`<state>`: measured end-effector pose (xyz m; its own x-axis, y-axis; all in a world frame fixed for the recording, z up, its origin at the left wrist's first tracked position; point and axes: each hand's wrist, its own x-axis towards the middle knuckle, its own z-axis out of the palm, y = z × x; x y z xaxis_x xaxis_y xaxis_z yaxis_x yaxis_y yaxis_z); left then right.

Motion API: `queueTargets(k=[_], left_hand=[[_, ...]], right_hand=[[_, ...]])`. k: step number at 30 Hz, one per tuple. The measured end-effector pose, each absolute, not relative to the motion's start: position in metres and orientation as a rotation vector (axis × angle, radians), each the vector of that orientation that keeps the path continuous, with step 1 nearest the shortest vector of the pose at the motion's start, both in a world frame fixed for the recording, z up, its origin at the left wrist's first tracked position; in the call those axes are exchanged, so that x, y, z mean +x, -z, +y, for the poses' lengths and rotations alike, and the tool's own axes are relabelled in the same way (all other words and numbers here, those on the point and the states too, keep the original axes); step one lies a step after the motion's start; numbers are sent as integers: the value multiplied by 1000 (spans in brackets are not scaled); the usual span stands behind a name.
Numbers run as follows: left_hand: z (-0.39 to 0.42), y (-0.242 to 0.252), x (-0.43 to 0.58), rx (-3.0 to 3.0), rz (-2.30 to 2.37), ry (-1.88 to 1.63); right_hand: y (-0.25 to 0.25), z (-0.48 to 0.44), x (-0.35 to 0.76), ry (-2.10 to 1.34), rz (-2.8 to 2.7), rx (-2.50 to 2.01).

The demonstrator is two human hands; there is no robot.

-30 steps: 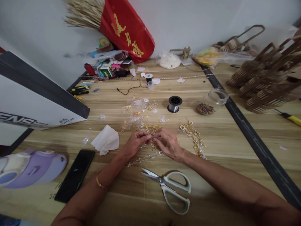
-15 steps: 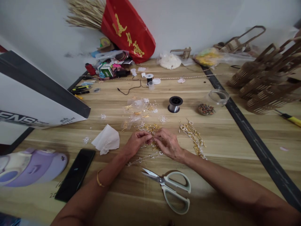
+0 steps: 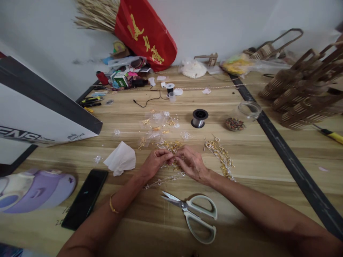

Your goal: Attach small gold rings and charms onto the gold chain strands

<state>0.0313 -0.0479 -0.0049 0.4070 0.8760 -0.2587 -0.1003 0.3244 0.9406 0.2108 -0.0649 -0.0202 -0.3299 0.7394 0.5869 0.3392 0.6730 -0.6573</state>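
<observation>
My left hand [image 3: 155,162] and my right hand [image 3: 191,163] meet over the middle of the wooden table [image 3: 257,167], fingertips pinched together on a small gold piece too tiny to name. A thin beaded chain [image 3: 163,180] trails from under the hands toward me. Loose gold findings [image 3: 170,145] lie just beyond the fingers. A bundle of gold chains with rings [image 3: 221,157] rests to the right of my right hand. Open scissors with pale handles [image 3: 197,214] lie near my forearms.
A black phone [image 3: 85,198] and a crumpled tissue [image 3: 121,159] lie to the left, beside a purple object [image 3: 34,191] and a white box [image 3: 40,110]. A wire spool [image 3: 199,118], a bead jar [image 3: 242,116] and wooden baskets [image 3: 302,92] stand farther back and right.
</observation>
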Motion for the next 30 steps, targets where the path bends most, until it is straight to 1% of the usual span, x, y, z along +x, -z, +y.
queueTargets(k=[26, 30], left_hand=[[-48, 3, 33, 961, 920, -773], [-48, 3, 32, 927, 923, -813]], right_hand=[[19, -65, 212, -537, -1930, -820], [20, -64, 212, -536, -1930, -835]])
